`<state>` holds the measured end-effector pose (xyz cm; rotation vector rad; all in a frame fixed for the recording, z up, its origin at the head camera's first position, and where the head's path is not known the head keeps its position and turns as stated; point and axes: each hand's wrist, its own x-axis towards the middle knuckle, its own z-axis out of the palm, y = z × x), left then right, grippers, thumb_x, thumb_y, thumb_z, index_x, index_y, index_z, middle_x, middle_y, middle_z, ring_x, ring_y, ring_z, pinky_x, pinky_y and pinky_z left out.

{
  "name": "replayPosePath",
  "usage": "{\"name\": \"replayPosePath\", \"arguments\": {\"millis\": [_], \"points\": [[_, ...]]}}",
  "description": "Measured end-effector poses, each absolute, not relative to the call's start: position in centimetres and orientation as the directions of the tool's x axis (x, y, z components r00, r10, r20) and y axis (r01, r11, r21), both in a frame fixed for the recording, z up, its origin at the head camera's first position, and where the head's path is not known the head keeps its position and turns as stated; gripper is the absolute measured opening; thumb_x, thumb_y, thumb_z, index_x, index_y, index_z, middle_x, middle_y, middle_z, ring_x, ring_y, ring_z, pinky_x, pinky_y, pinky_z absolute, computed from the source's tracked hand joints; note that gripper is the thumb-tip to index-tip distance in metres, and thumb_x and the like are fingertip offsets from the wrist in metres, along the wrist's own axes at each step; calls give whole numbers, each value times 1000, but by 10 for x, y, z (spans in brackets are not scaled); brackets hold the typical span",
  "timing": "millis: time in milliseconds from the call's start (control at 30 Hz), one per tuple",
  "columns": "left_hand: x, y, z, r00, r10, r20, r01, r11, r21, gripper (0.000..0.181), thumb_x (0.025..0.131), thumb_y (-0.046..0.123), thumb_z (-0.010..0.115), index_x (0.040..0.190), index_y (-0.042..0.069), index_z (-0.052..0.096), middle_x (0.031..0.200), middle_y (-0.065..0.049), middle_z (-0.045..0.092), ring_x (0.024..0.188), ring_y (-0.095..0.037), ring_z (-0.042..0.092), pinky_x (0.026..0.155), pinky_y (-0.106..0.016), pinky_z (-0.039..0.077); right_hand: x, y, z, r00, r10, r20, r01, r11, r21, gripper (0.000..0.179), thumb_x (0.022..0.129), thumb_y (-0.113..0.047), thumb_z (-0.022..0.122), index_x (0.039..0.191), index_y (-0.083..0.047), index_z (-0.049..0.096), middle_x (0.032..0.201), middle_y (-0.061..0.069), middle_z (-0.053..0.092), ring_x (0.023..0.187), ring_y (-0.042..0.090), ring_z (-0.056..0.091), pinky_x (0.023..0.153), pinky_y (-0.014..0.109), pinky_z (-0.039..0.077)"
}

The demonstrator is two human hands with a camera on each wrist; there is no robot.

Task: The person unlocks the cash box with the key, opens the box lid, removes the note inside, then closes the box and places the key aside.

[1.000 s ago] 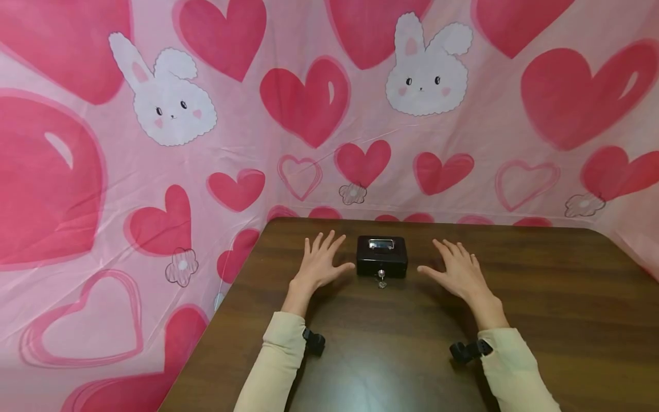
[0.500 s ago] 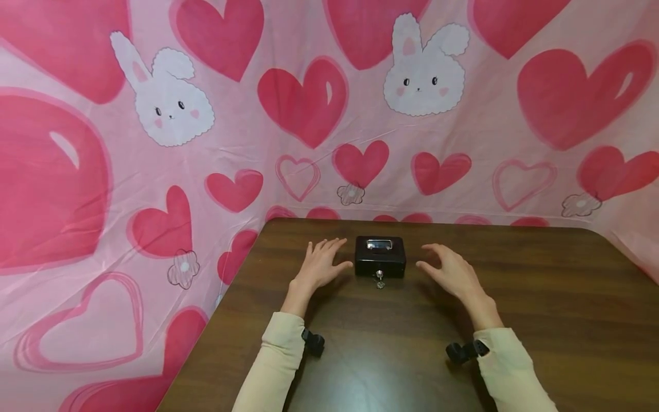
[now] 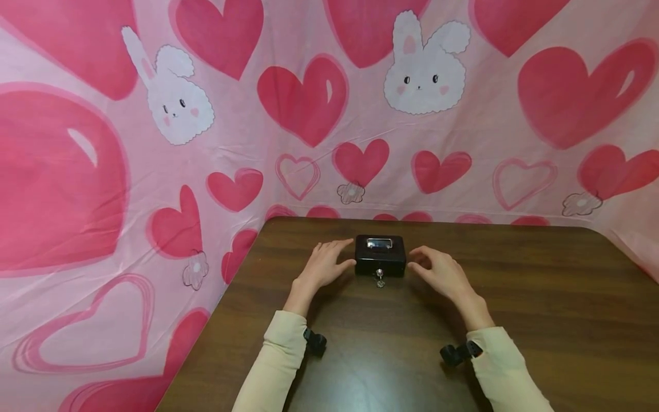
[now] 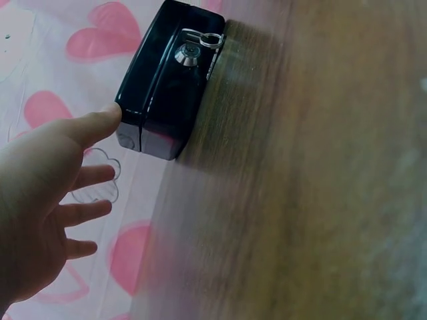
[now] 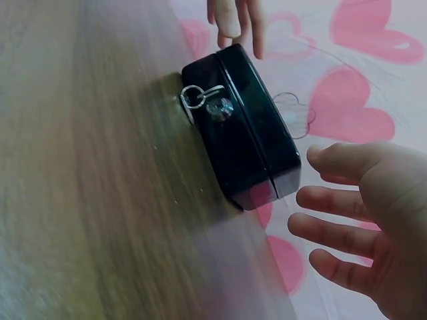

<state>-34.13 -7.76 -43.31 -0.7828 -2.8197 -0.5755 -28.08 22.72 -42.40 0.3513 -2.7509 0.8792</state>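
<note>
A small black cash box (image 3: 380, 257) with a silver handle on its lid sits near the table's far edge. In its front lock is a key (image 3: 380, 274) with a ring hanging from it. My left hand (image 3: 322, 266) is at the box's left side, fingers extended, its thumb tip at or very near the corner in the left wrist view. Close to the right side is my right hand (image 3: 444, 274). In the right wrist view its relaxed fingers (image 5: 333, 230) stand a small gap from the box. Neither hand holds anything.
The box stands on a dark brown wooden table (image 3: 370, 337). Behind and to the left hangs a pink cloth (image 3: 309, 34) printed with hearts and rabbits. Each wrist wears a black strap with a small camera, such as the right wrist camera (image 3: 453, 355).
Both hands have moved inward toward the box's sides, the right one leftward and the left one slightly rightward. Their spread fingers have drawn closer together. The box stays in place.
</note>
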Motion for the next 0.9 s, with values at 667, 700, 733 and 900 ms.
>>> {"name": "replayPosePath", "arguments": {"millis": [667,700,733,900], "points": [[-337,-68,-432,-838,498,222,545,759,356,57,98,44,60,150,29,43,148,-2,53,136,-25,50,117,-51,31,-279,192,-429,-933,-228,278,-348,766,-540,26,91,-28,72,113,-14,70,90,-2,74,76,10,65,69,35,51],[-336,-68,-432,-838,500,219,545,762,350,57,98,44,59,150,29,44,147,-2,54,135,-25,51,117,-50,32,-279,190,-429,-933,-230,276,-348,767,-540,26,91,-28,72,113,-14,70,90,-2,73,76,10,65,68,35,50],[-336,-67,-432,-838,501,216,545,764,346,56,98,44,59,150,29,44,146,-2,55,135,-24,51,116,-49,33,-278,189,-429,-933,-232,274,-349,767,-538,26,91,-28,72,112,-14,70,90,-2,73,75,10,64,67,34,50],[-336,-64,-434,-839,503,207,544,771,331,53,99,44,58,148,30,47,143,-2,58,131,-24,54,114,-48,36,-277,184,-431,-936,-235,261,-342,775,-532,25,90,-27,73,112,-14,70,89,-1,73,70,10,59,63,32,47]]}}
